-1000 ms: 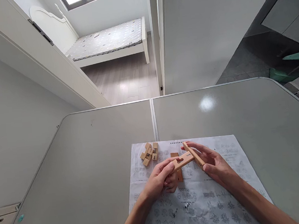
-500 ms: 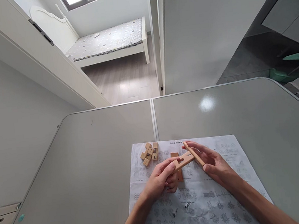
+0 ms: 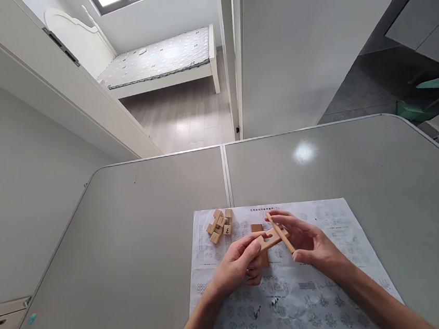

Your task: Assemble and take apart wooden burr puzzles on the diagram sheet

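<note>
Between thumb and fingers, my left hand (image 3: 240, 264) grips a flat wooden puzzle piece (image 3: 265, 244) with a cut-out hole. My right hand (image 3: 311, 236) pinches a second wooden puzzle piece (image 3: 280, 233), a slim flat bar, by its ends. That bar lies slantwise across the right part of the slotted piece; whether they are interlocked I cannot tell. Under them, partly hidden by my left hand, a darker wooden piece (image 3: 256, 228) rests on the printed paper sheet (image 3: 303, 291). Off to the left on the sheet sits a cluster of interlocking wooden blocks (image 3: 218, 225), one marked 3.
The sheet lies on a grey table (image 3: 143, 256) with a seam (image 3: 226, 177) down its middle. Small dark scraps or marks (image 3: 257, 312) show near the front of the sheet. Beyond the table's far edge, a doorway opens onto a bed (image 3: 161, 58).
The bar in my right hand has moved left and slightly down, along the slotted piece, so more of that piece's end now shows to its right. My left hand has barely shifted.
</note>
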A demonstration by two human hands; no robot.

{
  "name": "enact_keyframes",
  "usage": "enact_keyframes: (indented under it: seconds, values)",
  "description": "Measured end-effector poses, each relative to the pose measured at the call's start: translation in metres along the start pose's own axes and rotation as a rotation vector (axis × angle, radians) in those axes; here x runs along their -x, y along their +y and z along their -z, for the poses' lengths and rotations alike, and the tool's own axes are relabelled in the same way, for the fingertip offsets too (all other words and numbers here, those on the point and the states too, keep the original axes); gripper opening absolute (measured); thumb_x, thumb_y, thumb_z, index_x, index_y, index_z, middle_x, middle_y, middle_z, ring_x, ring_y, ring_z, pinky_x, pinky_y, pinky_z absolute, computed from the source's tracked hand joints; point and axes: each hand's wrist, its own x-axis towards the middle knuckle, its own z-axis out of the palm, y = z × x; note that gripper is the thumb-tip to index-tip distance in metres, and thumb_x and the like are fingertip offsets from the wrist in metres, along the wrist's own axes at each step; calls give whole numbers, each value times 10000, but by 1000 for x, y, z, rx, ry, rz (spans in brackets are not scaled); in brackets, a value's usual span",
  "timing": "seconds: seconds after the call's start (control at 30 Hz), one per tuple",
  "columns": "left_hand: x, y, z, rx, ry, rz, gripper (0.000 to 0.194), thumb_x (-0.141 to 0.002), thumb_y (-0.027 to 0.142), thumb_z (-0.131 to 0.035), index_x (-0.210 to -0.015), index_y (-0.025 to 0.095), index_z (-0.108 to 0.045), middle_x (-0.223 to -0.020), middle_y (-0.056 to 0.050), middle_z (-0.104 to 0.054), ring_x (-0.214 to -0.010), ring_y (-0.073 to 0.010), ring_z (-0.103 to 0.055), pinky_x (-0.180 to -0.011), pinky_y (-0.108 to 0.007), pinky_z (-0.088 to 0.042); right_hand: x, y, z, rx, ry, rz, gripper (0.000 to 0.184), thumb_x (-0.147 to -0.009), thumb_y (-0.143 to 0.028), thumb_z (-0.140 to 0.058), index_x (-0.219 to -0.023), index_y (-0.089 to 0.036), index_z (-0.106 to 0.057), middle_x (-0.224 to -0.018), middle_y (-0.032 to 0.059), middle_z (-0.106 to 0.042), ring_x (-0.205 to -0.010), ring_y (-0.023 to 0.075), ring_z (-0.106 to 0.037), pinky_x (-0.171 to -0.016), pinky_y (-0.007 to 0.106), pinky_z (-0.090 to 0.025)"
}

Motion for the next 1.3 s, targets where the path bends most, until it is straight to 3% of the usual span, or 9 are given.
enact_keyframes:
  seconds: [0.73, 1.3]
  values:
    - [0, -1, -1, -53, -49, -59, 509, -1018, 598, -582, -1319, 192, -520, -607, 135, -262, -469, -66, -165, -440, -177, -270, 0, -2, -5, 45, -1, 26, 745, -737, -567, -921, -1406, -355, -670, -1554, 104, -541, -1483, 391, -453, -1197, 536, -424]
    - [0, -2, -3, -49, -52, -70, 507, -971, 662, -611, -1124, 288, -305, -598, 160, -322, -464, -63, -180, -470, -176, -197, 2, -3, -7, 100, -31, 29, 780, -757, -550, -915, -1449, -349, -615, -1576, 100, -525, -1482, 371, -462, -1231, 503, -391]
